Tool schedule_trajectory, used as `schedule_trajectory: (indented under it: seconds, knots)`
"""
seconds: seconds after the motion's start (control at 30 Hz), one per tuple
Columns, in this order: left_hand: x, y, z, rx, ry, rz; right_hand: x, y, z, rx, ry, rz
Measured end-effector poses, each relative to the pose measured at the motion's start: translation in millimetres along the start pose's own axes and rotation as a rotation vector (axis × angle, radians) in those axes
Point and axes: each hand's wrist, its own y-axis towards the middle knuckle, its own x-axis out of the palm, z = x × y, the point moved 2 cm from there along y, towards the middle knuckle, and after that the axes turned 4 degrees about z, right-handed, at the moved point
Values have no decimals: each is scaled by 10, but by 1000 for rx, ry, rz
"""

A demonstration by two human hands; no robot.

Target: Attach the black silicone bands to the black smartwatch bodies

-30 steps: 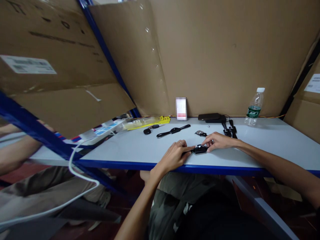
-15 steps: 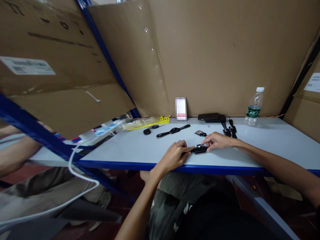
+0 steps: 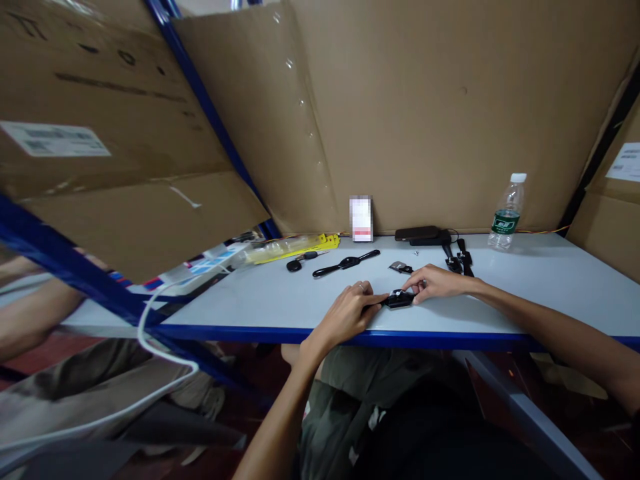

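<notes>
Near the table's front edge, a black spokeshave (image 3: 400, 299) lies between my hands. My left hand (image 3: 351, 308) is closed around its left handle, index finger stretched along to the body. The thumb and fingertips of my right hand (image 3: 431, 283) pinch at the body's right side and hide the other handle. Just behind lies a loose metal blade with a black cap piece (image 3: 401, 267). Small silver screws (image 3: 416, 253) are farther back. A second spokeshave body (image 3: 347, 263) rests to the left, with both handles showing.
More black spokeshaves (image 3: 459, 259) lie behind my right hand, by a dark flat case (image 3: 417, 234). A water bottle (image 3: 505, 217) stands at back right. Left are a small black-handled tool (image 3: 307, 255), yellow packaging (image 3: 300, 246) and a power strip (image 3: 210, 265). A person's arm (image 3: 40, 303) shows far left.
The view has shifted very slightly. Both hands keep their places on the spokeshave, and nothing else on the table has visibly moved.
</notes>
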Motion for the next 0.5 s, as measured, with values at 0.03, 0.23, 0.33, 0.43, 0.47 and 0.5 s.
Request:
schedule_trajectory:
  seconds: [0.03, 0.23, 0.33, 0.43, 0.47, 0.5]
  knots:
    - [-2, 1, 0, -1, -2, -3, 1, 0, 5, -1, 2, 1]
    - [1, -1, -7, 1, -4, -8, 5, 5, 39, 1, 38, -9]
    - [5, -4, -10, 2, -4, -9, 4, 1, 39, 8, 69, -16]
    - [7, -5, -10, -4, -7, -13, 6, -4, 21, 15, 64, -20]
    - [6, -5, -10, -6, -7, -13, 7, -5, 13, 22, 53, -14]
    - [6, -5, -11, -8, -8, -12, 7, -6, 5, 31, 40, -5]
